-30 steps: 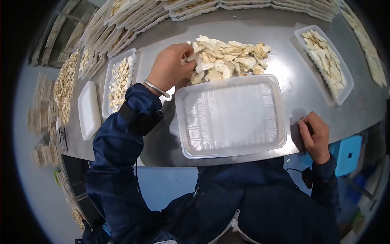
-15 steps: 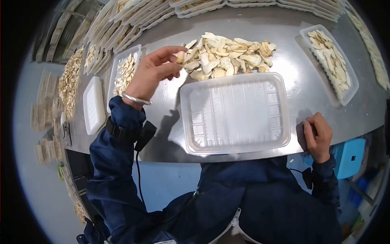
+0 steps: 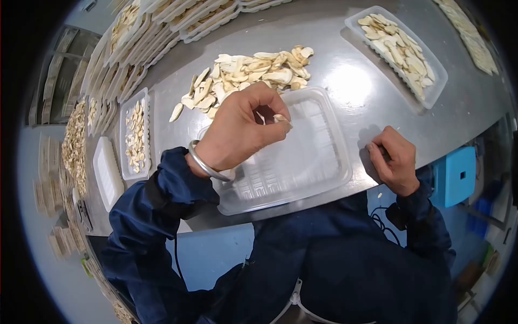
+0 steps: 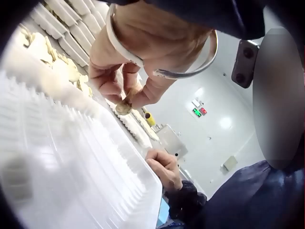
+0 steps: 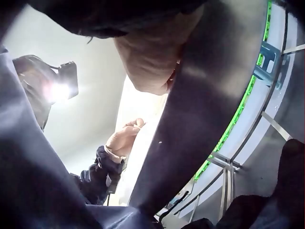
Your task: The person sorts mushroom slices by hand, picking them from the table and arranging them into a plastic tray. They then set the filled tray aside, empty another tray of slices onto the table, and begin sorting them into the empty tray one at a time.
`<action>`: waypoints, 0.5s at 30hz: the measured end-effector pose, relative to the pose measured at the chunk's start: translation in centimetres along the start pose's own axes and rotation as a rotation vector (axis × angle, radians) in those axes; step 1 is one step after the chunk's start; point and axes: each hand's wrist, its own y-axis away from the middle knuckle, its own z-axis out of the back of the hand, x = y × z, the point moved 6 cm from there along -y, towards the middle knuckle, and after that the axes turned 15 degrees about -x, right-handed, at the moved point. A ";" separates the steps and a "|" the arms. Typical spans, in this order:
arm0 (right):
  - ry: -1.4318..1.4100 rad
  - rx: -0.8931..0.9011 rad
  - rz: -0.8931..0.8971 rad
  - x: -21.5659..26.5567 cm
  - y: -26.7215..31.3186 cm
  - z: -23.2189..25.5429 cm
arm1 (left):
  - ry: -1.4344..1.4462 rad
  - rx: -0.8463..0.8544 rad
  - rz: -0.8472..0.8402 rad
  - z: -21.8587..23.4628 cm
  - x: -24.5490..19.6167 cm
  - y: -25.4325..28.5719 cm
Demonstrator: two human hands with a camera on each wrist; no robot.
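Over the clear plastic tray point(image 3: 310, 156), my left hand point(image 3: 237, 129) pinches a small pale mushroom slice point(image 3: 280, 119) between thumb and fingertips. Seen from the left wrist, the slice point(image 4: 124, 108) has a brownish edge and pokes out below the fingers. The tray lies at the table's near edge, with no slices visible in it; my left hand and wrist cover its upper left part. Just beyond it spreads a loose pile of mushroom slices point(image 3: 261, 70). My right hand point(image 3: 396, 162) rests at the table edge to the right of the tray, fingers loosely curled around nothing.
A filled tray of slices point(image 3: 402, 54) stands at the back right. To the left are another tray with slices point(image 3: 135, 135), an upturned white tray point(image 3: 108, 173) and tall stacks of filled trays point(image 3: 140, 43). A blue stool point(image 3: 458, 175) is below the table at right.
My left hand left the pile with a slice, drew back to the left, then came right and over the tray. The head view has shifted; my right hand stays at the table edge.
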 end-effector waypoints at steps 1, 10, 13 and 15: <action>-0.008 0.023 -0.035 -0.1 0.1 0.0 | -0.001 -0.013 -0.023 -0.4 -0.1 0.0; -0.182 0.333 0.262 3.5 -0.2 -1.2 | 0.035 0.023 0.078 -3.3 0.2 -0.6; -0.233 0.370 0.295 3.9 0.3 -1.5 | 0.047 -0.005 0.100 -3.6 1.3 -1.1; -0.262 0.375 0.291 4.0 0.8 -1.7 | 0.033 -0.023 0.114 -3.7 1.7 -1.1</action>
